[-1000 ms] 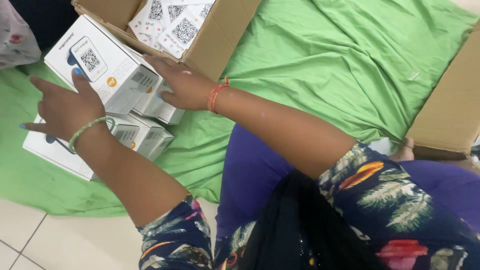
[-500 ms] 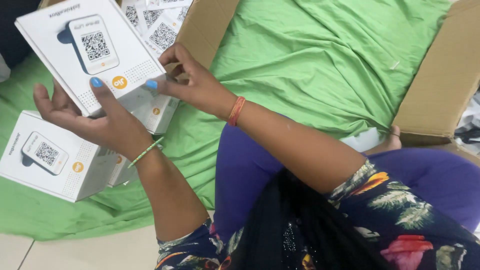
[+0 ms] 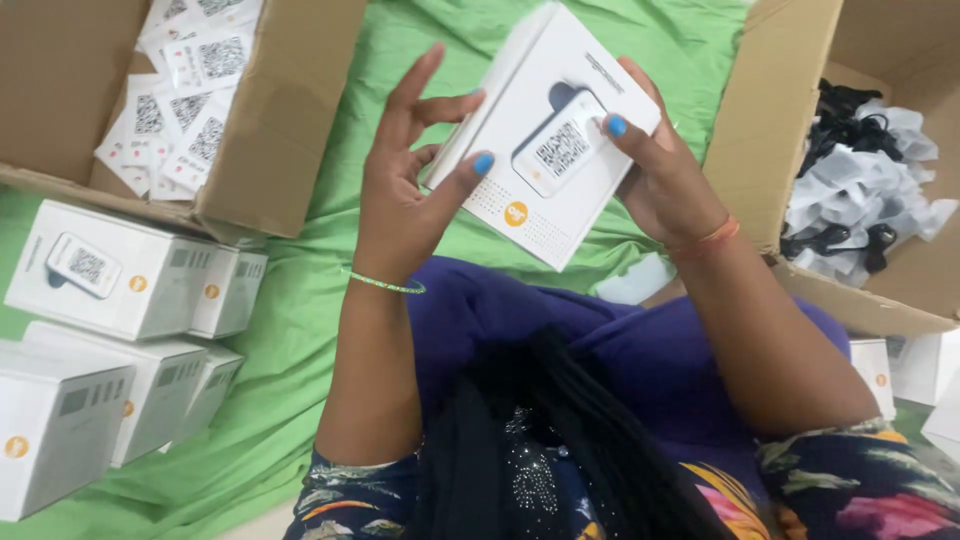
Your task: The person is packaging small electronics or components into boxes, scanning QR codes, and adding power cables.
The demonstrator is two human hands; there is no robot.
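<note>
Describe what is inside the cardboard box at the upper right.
The cardboard box holds a heap of black cables in clear plastic bags. Its lower layers and far corner are covered, so the contents there cannot be seen.

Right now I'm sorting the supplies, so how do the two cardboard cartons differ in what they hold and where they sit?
The left carton holds flat white printed cards; the right carton holds black items in clear bags. The left carton lies beyond the stacked white boxes; the right carton lies beside the right hand, which with the left hand holds a white box. Both are brown, open, and rest on the green cloth.
</note>
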